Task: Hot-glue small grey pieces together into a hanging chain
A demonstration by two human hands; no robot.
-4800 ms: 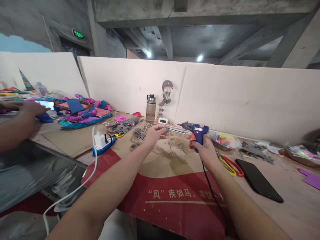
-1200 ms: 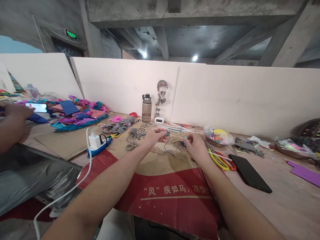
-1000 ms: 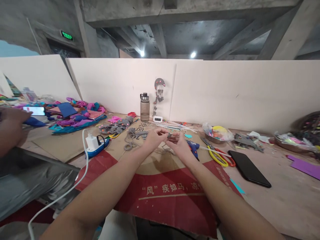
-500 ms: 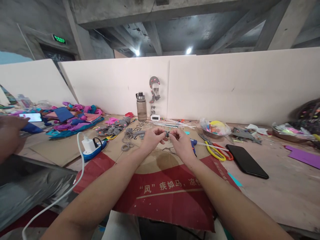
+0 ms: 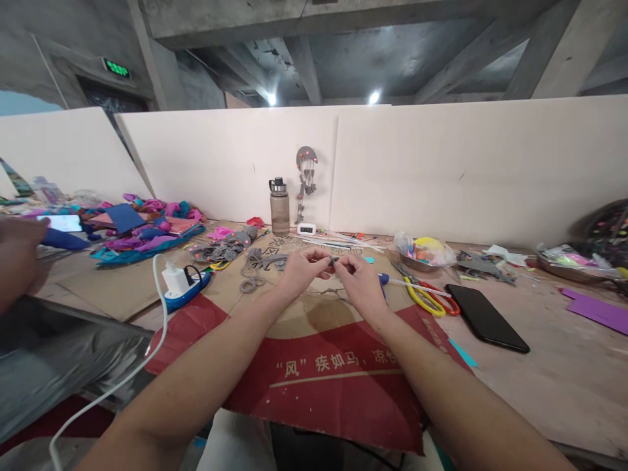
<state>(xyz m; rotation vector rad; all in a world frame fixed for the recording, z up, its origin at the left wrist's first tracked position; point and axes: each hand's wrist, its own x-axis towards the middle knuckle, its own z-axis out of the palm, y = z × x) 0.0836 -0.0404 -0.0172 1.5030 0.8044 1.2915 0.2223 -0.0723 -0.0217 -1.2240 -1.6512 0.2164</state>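
Observation:
My left hand (image 5: pixel 305 268) and my right hand (image 5: pixel 357 277) meet above the cardboard sheet (image 5: pixel 333 366), fingertips pinched together. Between them is a small dark grey piece (image 5: pixel 334 260), mostly covered by the fingers; it looks like felt, but its exact kind cannot be made out. Left of my hands lie grey yarn (image 5: pixel 251 284) and grey felt scraps (image 5: pixel 275 261). Just right of my right hand is a blue-handled tool (image 5: pixel 383 280), partly hidden, with a white stick coming from it. Scissors (image 5: pixel 426 301) with yellow and red handles lie beyond it.
A bottle (image 5: pixel 279 208) and a small white clock (image 5: pixel 307 229) stand by the board, where a grey moon-shaped hanging (image 5: pixel 307 157) is fixed. A black phone (image 5: pixel 485 318) lies right; a power strip (image 5: pixel 188 293) with a white cable lies left. Another person's hand (image 5: pixel 19 255) shows far left.
My fingers have closed more tightly over the small piece, so less of it shows. The view has shifted slightly; the other things on the table stay put.

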